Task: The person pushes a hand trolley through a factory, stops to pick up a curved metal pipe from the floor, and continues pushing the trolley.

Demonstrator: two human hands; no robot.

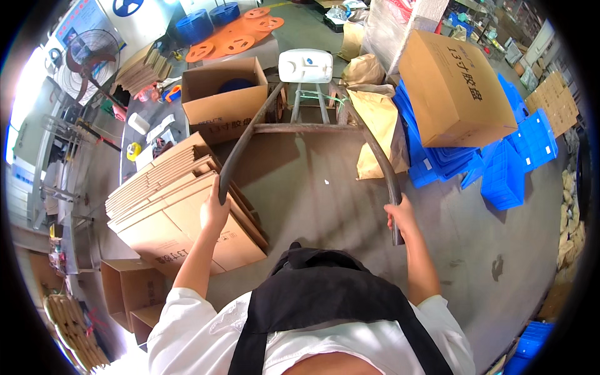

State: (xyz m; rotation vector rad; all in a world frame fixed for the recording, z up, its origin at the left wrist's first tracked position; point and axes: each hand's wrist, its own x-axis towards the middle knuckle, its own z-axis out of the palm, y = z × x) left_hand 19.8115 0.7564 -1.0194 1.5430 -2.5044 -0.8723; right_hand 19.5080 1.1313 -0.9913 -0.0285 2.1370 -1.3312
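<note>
In front of me stands a handcart with two long, worn brown handles joined by a crossbar [306,128]. My left hand [215,211] is closed round the end of its left handle [235,155], beside a stack of flattened cardboard boxes. My right hand [402,215] grips the right handle [379,157] close to its tip, which sticks out below the fist. At the cart's far end sits a white plastic jerrycan [305,66]. A thin green cord [322,96] crosses the frame just below it. The cart's wheels cannot be made out clearly.
Flattened cardboard boxes [187,219] lean close on the left, with an open carton [225,103] beyond. Right of the cart lie brown paper sacks [377,131], blue crates [504,175] and a large carton [459,87]. A fan [90,62] stands far left.
</note>
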